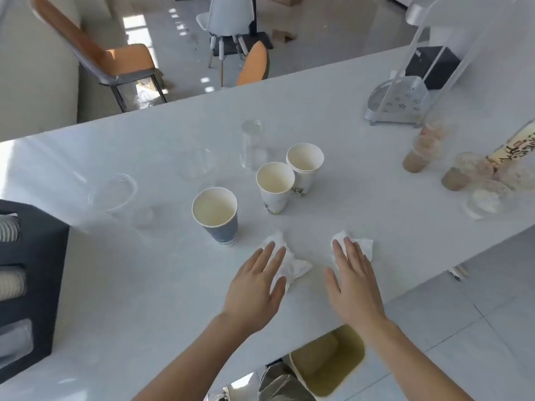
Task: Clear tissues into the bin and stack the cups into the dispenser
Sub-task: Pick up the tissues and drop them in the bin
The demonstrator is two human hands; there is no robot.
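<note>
Spanning the white worktop (144, 285), both hands are lying open and flat: left hand (254, 290) on one crumpled tissue (292, 264), right hand (356, 285) on another (362, 244). Curling fingers to bunch each fully should be preventing dropped scraps.

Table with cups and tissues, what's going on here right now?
A person is clearing a white table. The left hand lies flat on one crumpled tissue, the right hand on another tissue; neither is lifted yet. Three paper cups stand upright and unstacked: a dark blue cup and two white cups. The black dispenser sits at the left edge, and a yellow-green bin waits below the near edge.
</note>
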